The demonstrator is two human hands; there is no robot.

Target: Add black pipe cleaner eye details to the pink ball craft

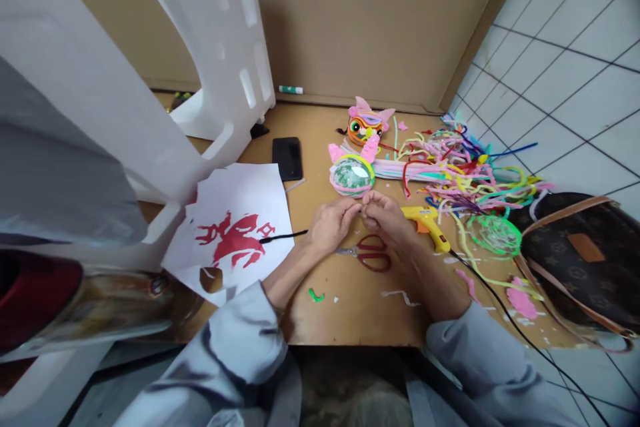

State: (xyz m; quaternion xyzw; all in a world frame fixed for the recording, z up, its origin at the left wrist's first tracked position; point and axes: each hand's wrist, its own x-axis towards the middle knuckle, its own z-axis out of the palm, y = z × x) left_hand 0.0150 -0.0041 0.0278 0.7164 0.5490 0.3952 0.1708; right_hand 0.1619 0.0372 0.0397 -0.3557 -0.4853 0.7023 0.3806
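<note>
My left hand (pixel 333 223) and my right hand (pixel 387 219) meet above the table, fingertips pinched together. A black pipe cleaner (pixel 285 236) sticks out leftward from my left hand, its thicker end over the paper. What lies between my fingertips is too small to make out. Just beyond them rests a green, rounded craft piece (pixel 352 173) with a yellow and pink rim and pink ears. Behind it stands a colourful animal head (pixel 367 125) with big eyes. Red-handled scissors (pixel 373 255) lie below my hands. A yellow glue gun (pixel 427 223) is beside my right wrist.
White paper (pixel 270 197) with red shapes lies left, near a black phone (pixel 287 159). Several pipe cleaners (pixel 465 173) are heaped at right, by a green wire-like oval (pixel 495 235) and a brown handbag (pixel 575 247). A white plastic frame (pixel 235 33) rises at left. The glue gun's cord crosses the right edge.
</note>
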